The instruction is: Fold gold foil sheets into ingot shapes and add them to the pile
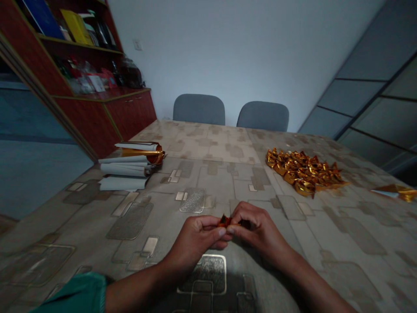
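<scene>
1. Your left hand (pixel 195 234) and right hand (pixel 260 230) grip a small crumpled gold foil piece (pixel 224 221) between their fingertips, above the table (pixel 211 143).
2. Pinching too hard could tear the foil.
3. A loose grip could let it slip and drop.
4. Reaching carelessly rightward could scatter the foil pile (pixel 302 171).

Mount: we ride on the person's head, above the patterned table (pixel 202 182).
Facing: forward and down, 12 o'clock.
Range: close on left hand (pixel 195 239), right hand (pixel 260 230), 6 o'clock.
</scene>
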`<state>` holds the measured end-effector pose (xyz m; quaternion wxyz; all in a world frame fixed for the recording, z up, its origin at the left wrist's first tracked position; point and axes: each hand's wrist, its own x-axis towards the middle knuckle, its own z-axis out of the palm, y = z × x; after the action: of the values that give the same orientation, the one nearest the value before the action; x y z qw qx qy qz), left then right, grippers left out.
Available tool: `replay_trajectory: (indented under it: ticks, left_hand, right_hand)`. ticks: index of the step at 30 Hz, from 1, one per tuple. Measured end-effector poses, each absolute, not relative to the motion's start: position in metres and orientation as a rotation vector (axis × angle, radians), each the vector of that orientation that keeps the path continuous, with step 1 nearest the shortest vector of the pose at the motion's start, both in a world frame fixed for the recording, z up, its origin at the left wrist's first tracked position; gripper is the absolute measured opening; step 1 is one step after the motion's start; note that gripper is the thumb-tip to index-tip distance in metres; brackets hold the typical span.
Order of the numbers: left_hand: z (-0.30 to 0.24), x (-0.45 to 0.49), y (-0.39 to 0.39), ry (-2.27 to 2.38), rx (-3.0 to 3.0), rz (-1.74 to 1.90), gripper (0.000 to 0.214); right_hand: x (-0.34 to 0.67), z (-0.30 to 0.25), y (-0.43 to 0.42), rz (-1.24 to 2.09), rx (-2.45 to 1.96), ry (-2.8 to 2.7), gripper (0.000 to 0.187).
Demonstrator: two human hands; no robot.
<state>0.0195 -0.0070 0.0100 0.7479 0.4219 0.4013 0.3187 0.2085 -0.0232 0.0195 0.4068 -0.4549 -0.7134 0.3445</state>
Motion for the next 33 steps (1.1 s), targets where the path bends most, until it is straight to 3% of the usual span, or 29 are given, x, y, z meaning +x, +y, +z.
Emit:
replay_trajectory:
  ticks: [8, 17, 24, 33]
  left_hand:
    - [0.014, 0.018, -0.008, 0.89, 0.85, 0.725, 0.038]
    - [0.01, 0.02, -0.01, 0.903, 0.817, 0.697, 0.04]
    - [0.013, 0.018, -0.008, 0.914, 0.818, 0.738, 0.037]
    - [0.011, 0.019, -0.007, 0.916, 0.822, 0.758, 0.038]
  right_hand:
    - [0.214, 0.036, -0.025, 0.942, -1.093, -1.838, 0.017]
    - [0.205, 0.027, -0.024, 0.856, -1.215, -1.84, 0.023]
    - [0.212, 0.032, -0.026, 1.05, -1.148, -1.764, 0.015]
    - [0.211, 0.026, -0.026, 1.227, -1.126, -1.615, 0.018]
